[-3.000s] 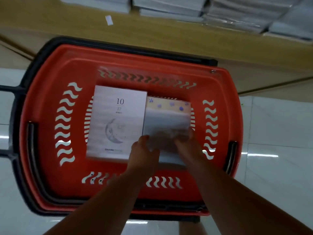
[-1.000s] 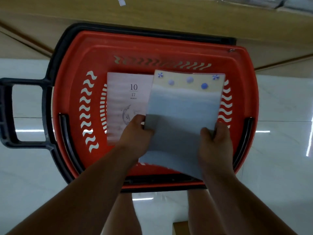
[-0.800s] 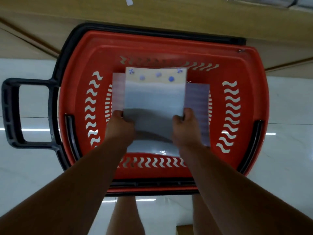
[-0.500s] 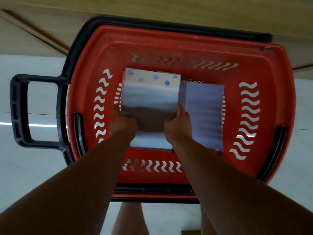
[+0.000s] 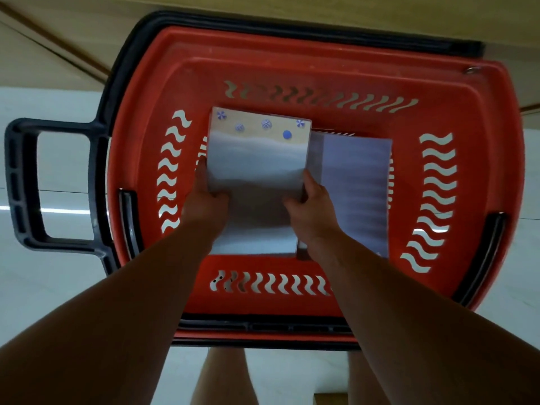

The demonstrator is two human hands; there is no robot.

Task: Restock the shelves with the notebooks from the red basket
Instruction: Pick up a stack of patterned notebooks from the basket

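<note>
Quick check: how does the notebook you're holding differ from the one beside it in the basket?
The held notebook has a pale top band with blue dots and pinwheels; the other notebook is plain bluish-purple with faint stripes. The left hand and right hand grip the first by its side edges; nothing grips the second, though the right hand overlaps its edge. Both are rectangular and sit inside the red basket.

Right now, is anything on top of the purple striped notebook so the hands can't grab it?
Partly. The dotted notebook, held by the left hand and right hand, covers the left edge of the purple striped notebook. The rest lies bare.
</note>
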